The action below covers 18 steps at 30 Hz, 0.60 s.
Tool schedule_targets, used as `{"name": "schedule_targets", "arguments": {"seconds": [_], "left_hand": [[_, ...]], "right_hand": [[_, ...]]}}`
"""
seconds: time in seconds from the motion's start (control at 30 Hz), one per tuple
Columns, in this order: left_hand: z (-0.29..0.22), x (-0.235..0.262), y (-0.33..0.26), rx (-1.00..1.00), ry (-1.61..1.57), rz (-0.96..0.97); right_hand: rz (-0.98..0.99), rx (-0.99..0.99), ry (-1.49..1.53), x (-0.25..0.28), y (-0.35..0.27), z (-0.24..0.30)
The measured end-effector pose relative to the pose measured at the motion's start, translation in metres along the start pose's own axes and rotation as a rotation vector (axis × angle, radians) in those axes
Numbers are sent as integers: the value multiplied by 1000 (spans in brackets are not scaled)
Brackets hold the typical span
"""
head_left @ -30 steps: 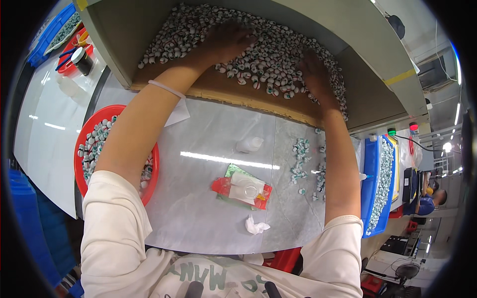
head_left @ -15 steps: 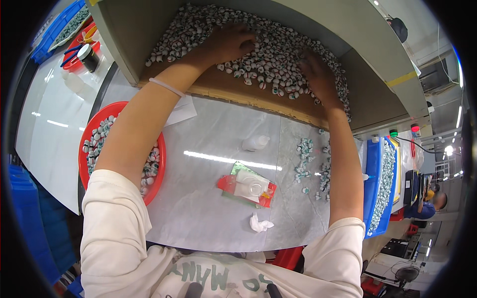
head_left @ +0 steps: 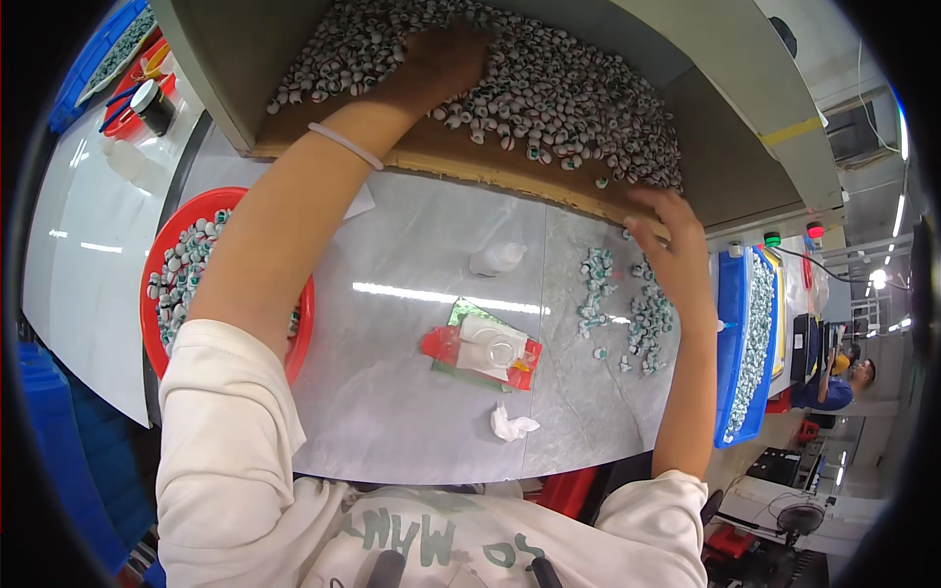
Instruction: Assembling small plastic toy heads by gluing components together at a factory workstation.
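left hand [head_left: 441, 61]: palm down, fingers spread flat on the caps [head_left: 549, 88] in the box [head_left: 245, 59]. Pressing on the pile; not pinching any single cap that I can see.
left wrist: thin pale band [head_left: 345, 145] round it, just above the box's front edge.
right hand [head_left: 671, 245]: at the box's front lip [head_left: 549, 186], right end. Fingers curled loosely over the edge, thumb toward the table. Can't tell if it holds a cap; the palm is hidden.
caps: small, round, white with dark green marks. Bulk lies heaped in the box, across its sloped floor.
loose caps [head_left: 627, 309]: small scatter on the table [head_left: 412, 245], just below the right hand, in two rough columns.
red bowl [head_left: 162, 257]: left of the table, under the left forearm, partly filled with the same caps.
blue tray [head_left: 750, 343]: right of the table, long and narrow, caps lined inside.
packet [head_left: 482, 350]: red and green wrapper with a clear piece on top, table centre, well apart from both hands.
tissue [head_left: 510, 424]: crumpled white scrap near the table's front edge.
bottle [head_left: 498, 258]: small, clear, lying on its side on the table, between the hands.
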<state>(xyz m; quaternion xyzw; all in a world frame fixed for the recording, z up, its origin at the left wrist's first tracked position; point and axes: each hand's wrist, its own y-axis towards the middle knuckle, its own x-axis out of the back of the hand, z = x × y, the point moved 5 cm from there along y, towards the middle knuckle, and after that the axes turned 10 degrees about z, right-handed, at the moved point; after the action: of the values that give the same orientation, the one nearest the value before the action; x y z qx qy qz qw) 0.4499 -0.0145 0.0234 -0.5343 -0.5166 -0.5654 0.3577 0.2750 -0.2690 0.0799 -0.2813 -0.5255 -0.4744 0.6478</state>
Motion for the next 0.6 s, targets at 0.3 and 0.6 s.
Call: {"name": "schedule_targets", "arguments": {"seconds": [0.3,0.6], "left_hand": [[14,10,1,-147,41,-42],[30,5,10,-233,-272,-122]], "right_hand": [[52,40,191,-32,-35,12],[16,-44,390,-37,-34,0]]}}
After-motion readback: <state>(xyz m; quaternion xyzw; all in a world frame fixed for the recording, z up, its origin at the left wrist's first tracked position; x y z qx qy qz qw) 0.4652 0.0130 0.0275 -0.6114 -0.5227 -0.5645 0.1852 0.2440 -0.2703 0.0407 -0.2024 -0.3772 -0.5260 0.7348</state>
